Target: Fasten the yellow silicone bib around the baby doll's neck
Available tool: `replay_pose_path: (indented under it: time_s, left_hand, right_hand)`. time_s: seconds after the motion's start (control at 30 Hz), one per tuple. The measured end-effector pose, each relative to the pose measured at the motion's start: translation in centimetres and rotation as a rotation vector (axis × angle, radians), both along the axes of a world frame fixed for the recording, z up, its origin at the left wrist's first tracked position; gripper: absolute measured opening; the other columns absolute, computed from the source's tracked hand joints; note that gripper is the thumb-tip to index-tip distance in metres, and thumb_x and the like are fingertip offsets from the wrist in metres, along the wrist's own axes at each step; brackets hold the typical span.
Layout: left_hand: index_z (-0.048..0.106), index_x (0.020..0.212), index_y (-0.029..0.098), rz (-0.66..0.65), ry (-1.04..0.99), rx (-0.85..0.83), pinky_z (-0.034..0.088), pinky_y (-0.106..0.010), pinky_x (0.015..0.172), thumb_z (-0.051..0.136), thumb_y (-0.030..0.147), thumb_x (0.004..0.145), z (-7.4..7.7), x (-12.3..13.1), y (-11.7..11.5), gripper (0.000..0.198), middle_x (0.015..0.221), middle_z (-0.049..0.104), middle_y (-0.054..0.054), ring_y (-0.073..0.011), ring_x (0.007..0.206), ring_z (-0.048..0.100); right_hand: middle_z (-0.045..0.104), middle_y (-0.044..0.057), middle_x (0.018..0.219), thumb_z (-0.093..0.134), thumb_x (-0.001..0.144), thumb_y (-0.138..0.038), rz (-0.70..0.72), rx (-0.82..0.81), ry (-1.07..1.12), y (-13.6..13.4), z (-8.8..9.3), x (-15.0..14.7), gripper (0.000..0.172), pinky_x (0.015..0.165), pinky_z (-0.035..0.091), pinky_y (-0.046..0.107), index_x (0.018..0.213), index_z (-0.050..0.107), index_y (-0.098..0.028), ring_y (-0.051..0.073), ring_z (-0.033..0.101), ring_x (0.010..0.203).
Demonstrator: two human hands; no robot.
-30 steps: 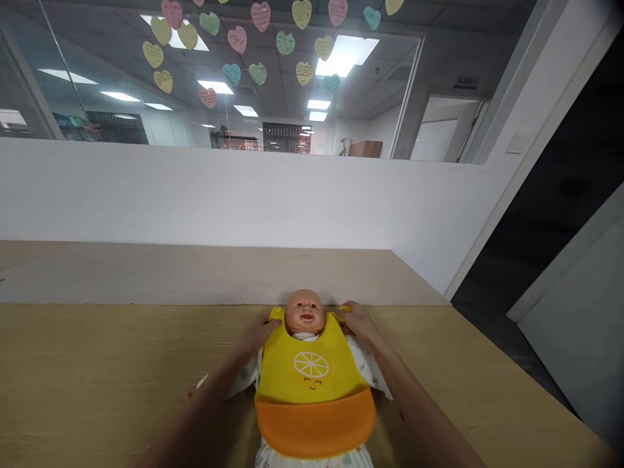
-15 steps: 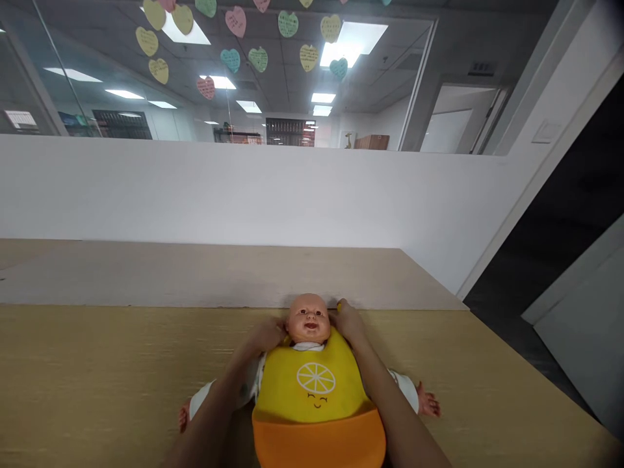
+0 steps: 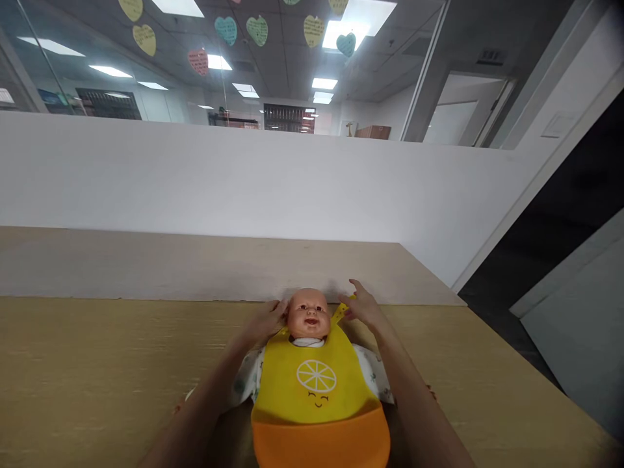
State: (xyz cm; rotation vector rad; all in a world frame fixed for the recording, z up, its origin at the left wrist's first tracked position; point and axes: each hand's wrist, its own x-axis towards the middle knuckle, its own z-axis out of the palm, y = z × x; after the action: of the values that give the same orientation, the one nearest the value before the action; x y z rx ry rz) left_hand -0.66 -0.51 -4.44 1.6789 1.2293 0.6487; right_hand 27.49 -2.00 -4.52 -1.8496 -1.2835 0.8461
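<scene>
Yellow rubbery bib (image 3: 277, 390) lay over the chest of a baby doll (image 3: 308, 314). The doll was on its back with its face up, near the far edge of a tan wood table (image 3: 97, 377). The bib had a white lemon slice picture (image 3: 316, 376) with a small smiley face under it, and a wide orange pocket (image 3: 319, 442) hung at the bottom. The doll wore white clothes with little prints (image 3: 248, 383).

The left hand (image 3: 263, 323) was beside the doll's head, with its bent fingers (image 3: 280, 307) against the side of the head. You could not tell if those fingers were holding anything. The right hand (image 3: 365, 310) was on the other side of the head, and its fingers (image 3: 355, 287) were spread open, not clenched. They were at the tip of a yellow bib strap (image 3: 342, 312), which stuck up at a slant beside the doll's head.

A pale wood board (image 3: 195, 266) lay behind the table, in front of a white wall (image 3: 244, 182).
</scene>
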Motion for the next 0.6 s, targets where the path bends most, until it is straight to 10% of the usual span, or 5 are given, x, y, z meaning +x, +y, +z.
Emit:
replay_pose_path:
  time_s: [0.17,0.33,0.6]
  left_hand:
    - [0.068,0.113,0.019,0.064,-0.062,-0.067,0.038,-0.040,0.098,0.042,0.073,0.081,0.0,1.3,-0.8,0.068,0.115,0.070,-0.011,-0.0340,0.113,0.058]
    - [0.069,0.115,0.019,0.011,-0.165,-0.091,0.040,-0.039,0.100,0.055,0.068,0.077,0.4,2.1,-1.7,0.063,0.118,0.069,-0.010,-0.0332,0.114,0.059]
    - [0.065,0.116,0.015,-0.018,-0.210,-0.167,0.041,-0.037,0.101,0.061,0.060,0.077,0.5,1.8,-1.5,0.060,0.120,0.068,-0.010,-0.0293,0.116,0.058]
  right_hand:
    - [0.063,0.015,0.106,0.055,0.084,-0.038,0.004,-0.022,-0.318,-0.8,2.2,-0.3,0.049,0.061,0.045,0.024,0.127,0.052,-0.013,0.013,0.061,0.065]
    - [0.068,0.010,0.080,0.055,0.077,-0.024,0.379,-0.188,-0.248,-1.3,1.9,-1.8,0.026,0.059,0.041,0.025,0.097,0.065,-0.012,0.017,0.060,0.064]
    - [0.067,0.003,0.087,0.048,0.053,-0.007,0.499,-0.174,0.072,-1.1,0.0,-2.2,0.065,0.057,0.036,0.020,0.118,0.059,-0.013,0.014,0.055,0.068]
